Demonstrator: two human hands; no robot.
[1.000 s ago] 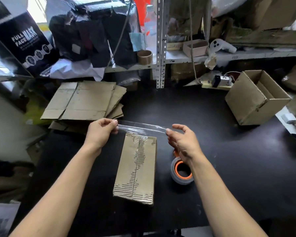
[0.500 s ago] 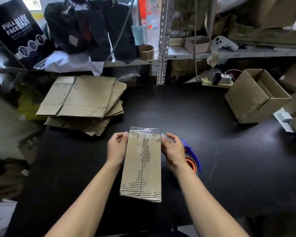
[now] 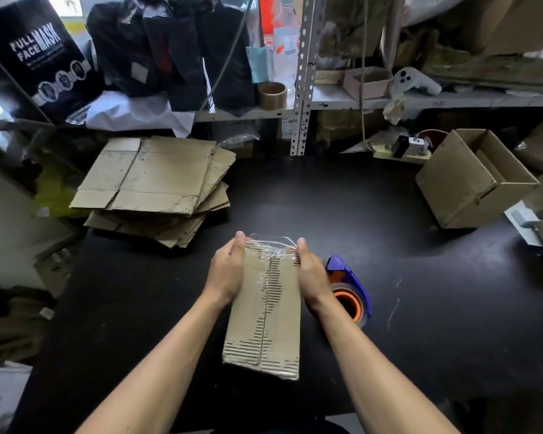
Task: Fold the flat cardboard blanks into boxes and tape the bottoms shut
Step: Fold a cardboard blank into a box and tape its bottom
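Right now my left hand (image 3: 228,272) and my right hand (image 3: 311,275) clasp the far end of the folded box (image 3: 264,311), one on each long side, thumbs up by the top corners and fingers curled down over the edges. The box stands bottom-up on the black table (image 3: 389,277) straight in front of me, its two flaps meeting along a ragged middle seam where the corrugation shows. A strip of clear tape (image 3: 271,245) lies crumpled across the far end of those flaps and sticks out a little past the edge; how far down the seam it runs I cannot tell.

Just beside my right wrist sits the tape dispenser (image 3: 348,286), blue with an orange core, resting on the table and not touched by either hand. Far left on the table lies the stack of flat blanks (image 3: 154,180), well apart from the box. Far right stands an open finished box (image 3: 470,180), tilted on its side near the shelf (image 3: 342,101) that runs along the back, crowded with bags and small cartons.
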